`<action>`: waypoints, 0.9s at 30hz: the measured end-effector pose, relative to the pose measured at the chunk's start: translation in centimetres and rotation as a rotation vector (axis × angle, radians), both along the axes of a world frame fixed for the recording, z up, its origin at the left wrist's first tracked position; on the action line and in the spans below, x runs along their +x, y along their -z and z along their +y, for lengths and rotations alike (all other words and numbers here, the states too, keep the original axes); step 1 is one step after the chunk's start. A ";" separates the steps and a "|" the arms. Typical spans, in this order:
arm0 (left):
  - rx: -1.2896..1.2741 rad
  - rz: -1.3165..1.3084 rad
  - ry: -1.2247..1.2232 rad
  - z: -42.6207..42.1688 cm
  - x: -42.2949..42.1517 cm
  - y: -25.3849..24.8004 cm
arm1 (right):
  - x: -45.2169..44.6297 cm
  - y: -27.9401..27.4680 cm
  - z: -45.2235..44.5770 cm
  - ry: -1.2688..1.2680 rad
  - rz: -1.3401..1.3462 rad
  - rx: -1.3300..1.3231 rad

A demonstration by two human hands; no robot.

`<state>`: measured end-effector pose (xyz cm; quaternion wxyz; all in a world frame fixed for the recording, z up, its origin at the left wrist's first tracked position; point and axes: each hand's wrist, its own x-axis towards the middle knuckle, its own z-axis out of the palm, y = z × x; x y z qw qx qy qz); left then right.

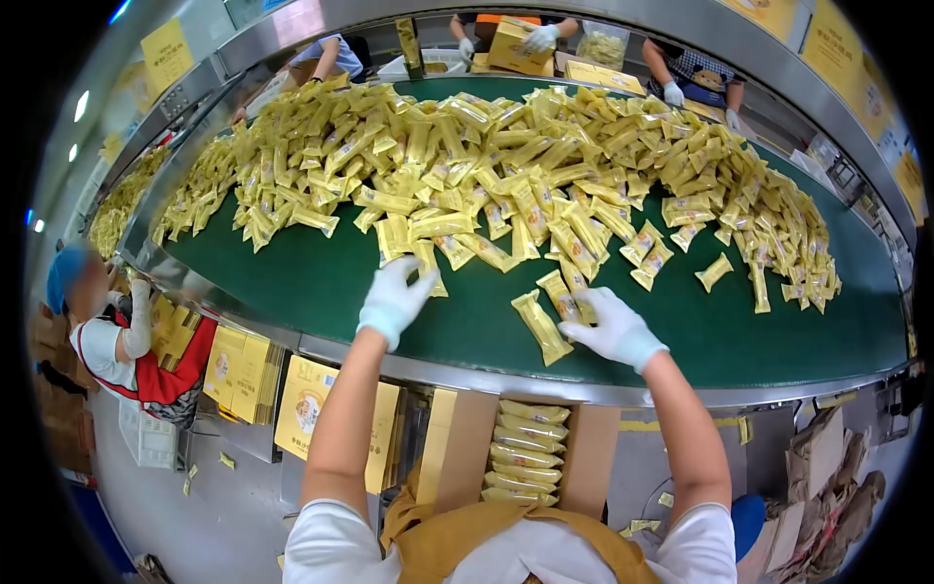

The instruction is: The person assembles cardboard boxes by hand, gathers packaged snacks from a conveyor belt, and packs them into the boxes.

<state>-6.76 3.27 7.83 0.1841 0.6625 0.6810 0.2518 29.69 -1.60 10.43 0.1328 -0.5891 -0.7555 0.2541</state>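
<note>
My left hand (394, 300), in a white glove, has its fingers apart beside a yellow snack packet (429, 270) at the near edge of the pile. Whether the fingertips touch that packet I cannot tell. My right hand (613, 329), gloved too, reaches over several packets with thumb and fingers apart. A tilted packet (541, 328) lies just left of its thumb, and another packet (558, 295) lies beside that one. The fingers partly cover a further packet. Below my hands, an open carton (589, 457) holds a row of stacked packets (525, 453).
A large heap of packets (418, 146) covers the far side of the green conveyor belt (321, 292), which has a metal rim. Flattened cartons (306, 407) stand at left. A co-worker (122, 336) works at far left; other people handle boxes across the belt. Brown cardboard (817, 467) lies right.
</note>
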 end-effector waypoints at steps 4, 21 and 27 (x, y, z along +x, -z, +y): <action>-0.342 0.225 -0.421 4.7 1.3 2.8 | -4.0 5.4 3.8 0.036 -0.333 -0.107; 0.044 0.333 0.267 -5.4 -1.6 10.1 | 6.8 7.7 -7.2 -0.137 -0.087 0.289; 0.033 0.058 0.239 -5.7 2.9 2.8 | 4.6 5.1 -3.6 0.072 0.100 0.270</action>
